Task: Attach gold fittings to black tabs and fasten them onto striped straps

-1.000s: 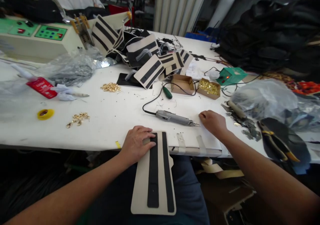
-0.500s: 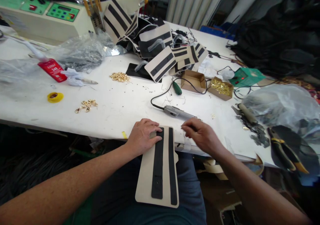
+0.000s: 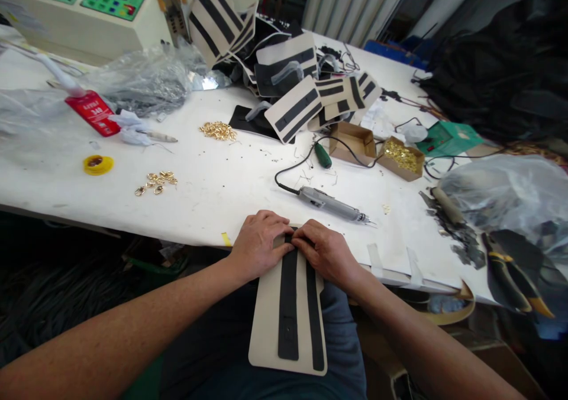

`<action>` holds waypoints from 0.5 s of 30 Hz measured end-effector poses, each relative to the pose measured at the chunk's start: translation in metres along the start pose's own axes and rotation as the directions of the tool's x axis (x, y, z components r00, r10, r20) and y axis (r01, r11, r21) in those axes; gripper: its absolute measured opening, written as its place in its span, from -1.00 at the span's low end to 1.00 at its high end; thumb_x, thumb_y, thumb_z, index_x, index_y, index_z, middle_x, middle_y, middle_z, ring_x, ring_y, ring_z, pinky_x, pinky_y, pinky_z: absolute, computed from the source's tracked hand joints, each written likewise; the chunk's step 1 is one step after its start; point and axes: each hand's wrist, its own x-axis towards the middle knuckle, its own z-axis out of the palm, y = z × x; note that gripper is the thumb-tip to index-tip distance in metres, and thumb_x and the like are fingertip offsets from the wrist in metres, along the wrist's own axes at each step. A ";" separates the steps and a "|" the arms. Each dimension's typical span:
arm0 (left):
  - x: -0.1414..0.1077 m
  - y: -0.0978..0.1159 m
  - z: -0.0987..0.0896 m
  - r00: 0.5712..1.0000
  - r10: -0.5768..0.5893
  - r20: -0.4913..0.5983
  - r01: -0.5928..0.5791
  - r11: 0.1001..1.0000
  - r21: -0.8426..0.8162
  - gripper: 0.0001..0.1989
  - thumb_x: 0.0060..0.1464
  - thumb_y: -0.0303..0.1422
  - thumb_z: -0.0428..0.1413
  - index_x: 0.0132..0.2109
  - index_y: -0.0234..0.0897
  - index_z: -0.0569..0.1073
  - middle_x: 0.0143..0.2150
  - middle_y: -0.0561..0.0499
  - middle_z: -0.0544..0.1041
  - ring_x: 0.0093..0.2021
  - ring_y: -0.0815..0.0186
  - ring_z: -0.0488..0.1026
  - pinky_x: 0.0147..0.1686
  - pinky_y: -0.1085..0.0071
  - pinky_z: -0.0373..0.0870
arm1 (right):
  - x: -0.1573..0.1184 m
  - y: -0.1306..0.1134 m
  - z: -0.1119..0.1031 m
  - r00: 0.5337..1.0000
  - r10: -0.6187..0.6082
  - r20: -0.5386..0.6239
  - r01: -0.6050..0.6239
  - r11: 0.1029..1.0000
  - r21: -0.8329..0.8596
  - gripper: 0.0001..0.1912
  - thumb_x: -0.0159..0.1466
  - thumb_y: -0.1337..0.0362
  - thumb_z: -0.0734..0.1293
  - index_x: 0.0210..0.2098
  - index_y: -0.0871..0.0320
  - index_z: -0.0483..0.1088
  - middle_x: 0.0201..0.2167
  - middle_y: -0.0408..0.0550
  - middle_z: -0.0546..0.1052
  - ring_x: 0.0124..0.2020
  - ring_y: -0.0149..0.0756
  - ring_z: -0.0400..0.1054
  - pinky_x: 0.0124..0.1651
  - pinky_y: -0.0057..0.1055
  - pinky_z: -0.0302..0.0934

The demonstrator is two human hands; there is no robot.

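A beige panel with two black strips (image 3: 268,317) lies over my lap, its far end against the table edge. My left hand (image 3: 261,243) is closed on the panel's far left part, with thumb and fingers at the top of one strip. My right hand (image 3: 326,252) is closed in a pinch at the same spot, fingertips touching the left thumb. Whatever it pinches is hidden by the fingers. Near the strip's lower end is a small dark square with a tiny dot. A grey electric screwdriver (image 3: 331,203) lies on the table beyond my right hand.
Striped panels (image 3: 293,109) are heaped at the back. Gold clasps (image 3: 156,182) and a pile of gold pieces (image 3: 217,131) lie left, near a red glue bottle (image 3: 94,113). A box of gold parts (image 3: 402,157), a green-handled tool (image 3: 323,155) and pliers (image 3: 510,276) are to the right.
My right hand has moved left and down from above the table edge onto the panel's far end, meeting the left hand. The left hand still grips the panel.
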 end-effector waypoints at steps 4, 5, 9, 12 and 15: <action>0.000 -0.002 0.001 1.000 0.006 0.005 -0.006 1.000 0.001 -0.75 0.19 -0.24 0.32 0.01 -0.08 0.61 0.16 0.01 0.62 0.22 0.04 0.39 0.13 0.00 0.33 | 0.003 -0.004 0.000 0.999 0.048 -0.025 -0.048 0.999 -0.006 -0.90 0.40 0.28 0.36 -0.26 0.09 0.51 -0.26 -0.09 0.55 -0.23 -0.28 0.43 -0.12 -0.37 0.22; 0.000 -0.002 0.001 1.000 0.007 0.005 -0.007 1.000 0.000 -0.75 0.19 -0.24 0.32 0.02 -0.09 0.61 0.16 0.01 0.62 0.22 0.04 0.39 0.13 0.00 0.33 | 0.004 -0.004 0.000 0.997 0.069 -0.029 -0.069 0.998 0.004 -0.91 0.38 0.28 0.37 -0.26 0.09 0.52 -0.26 -0.10 0.56 -0.23 -0.28 0.43 -0.12 -0.36 0.22; 0.000 -0.003 0.001 1.000 0.007 0.015 -0.007 1.000 -0.005 -0.74 0.21 -0.24 0.30 0.04 -0.09 0.61 0.16 0.00 0.62 0.21 0.04 0.39 0.13 0.00 0.33 | 0.010 -0.008 -0.002 0.983 0.183 -0.002 -0.182 0.982 0.046 -0.95 0.30 0.30 0.41 -0.32 0.09 0.54 -0.30 -0.11 0.59 -0.27 -0.28 0.42 -0.18 -0.36 0.18; -0.001 -0.003 0.001 1.000 0.003 0.018 -0.003 1.000 -0.007 -0.72 0.20 -0.24 0.30 0.05 -0.08 0.61 0.17 -0.01 0.62 0.23 0.03 0.38 0.15 -0.01 0.31 | 0.016 -0.007 -0.004 0.961 0.271 0.049 -0.275 0.955 0.113 -0.93 0.26 0.27 0.43 -0.35 0.10 0.55 -0.38 -0.14 0.59 -0.35 -0.30 0.39 -0.28 -0.39 0.15; -0.001 -0.001 0.000 1.000 0.000 0.018 0.000 1.000 -0.014 -0.70 0.19 -0.25 0.31 0.06 -0.09 0.61 0.17 -0.01 0.61 0.24 0.03 0.37 0.16 -0.01 0.31 | 0.022 -0.002 -0.008 0.939 0.319 0.130 -0.339 0.924 0.177 -0.90 0.24 0.22 0.44 -0.35 0.10 0.57 -0.47 -0.18 0.56 -0.42 -0.32 0.36 -0.35 -0.40 0.12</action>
